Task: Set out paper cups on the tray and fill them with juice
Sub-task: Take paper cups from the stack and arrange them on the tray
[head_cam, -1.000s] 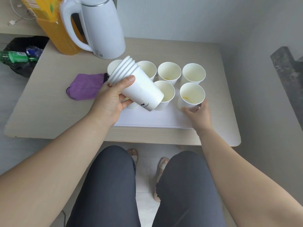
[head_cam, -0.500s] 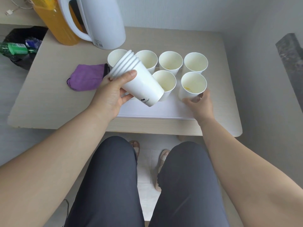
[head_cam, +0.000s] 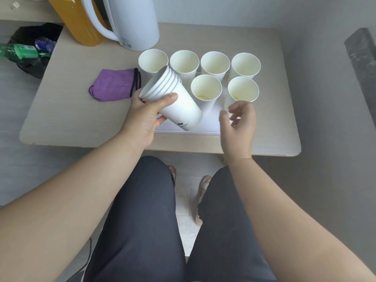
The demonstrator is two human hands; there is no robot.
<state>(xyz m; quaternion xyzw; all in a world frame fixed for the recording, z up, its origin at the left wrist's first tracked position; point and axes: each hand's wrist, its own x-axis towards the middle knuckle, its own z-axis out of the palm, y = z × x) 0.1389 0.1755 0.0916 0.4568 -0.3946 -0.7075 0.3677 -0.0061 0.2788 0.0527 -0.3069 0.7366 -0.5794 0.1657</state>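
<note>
Far left of the tray (head_cam: 209, 124), off the table (head_cam: 71, 119): a green bottle (head_cam: 18, 51) lies on a black bag.

- Juice jug (head_cam: 79, 23): stands beyond the tray's far-left corner, just beside a white kettle (head_cam: 132, 23). No hand on it. It looks largely full.
- Purple cloth (head_cam: 115, 84): lies left of the tray, close to its edge.
- Left hand (head_cam: 146, 117): grips the stack of cups (head_cam: 173, 98), thumb across the side and fingers curled beneath. The stack is tilted, mouth toward the cloth, and is held above the tray's near-left part (which it hides).
- Far row of four cups (head_cam: 215, 63): upright along the tray's far edge, side by side.
- Near middle cup (head_cam: 206, 88) and near right cup (head_cam: 243, 89): upright. Each shows only a yellow trace at the bottom.
- Right hand (head_cam: 239, 123): holds nothing, fingers loosely curled, at the tray's near-right edge just in front of the near right cup.

Judgement: setting out is well along, with six cups standing. The near row seems to have room left of the middle cup. Filling has not begun in earnest, so the whole pour remains.
</note>
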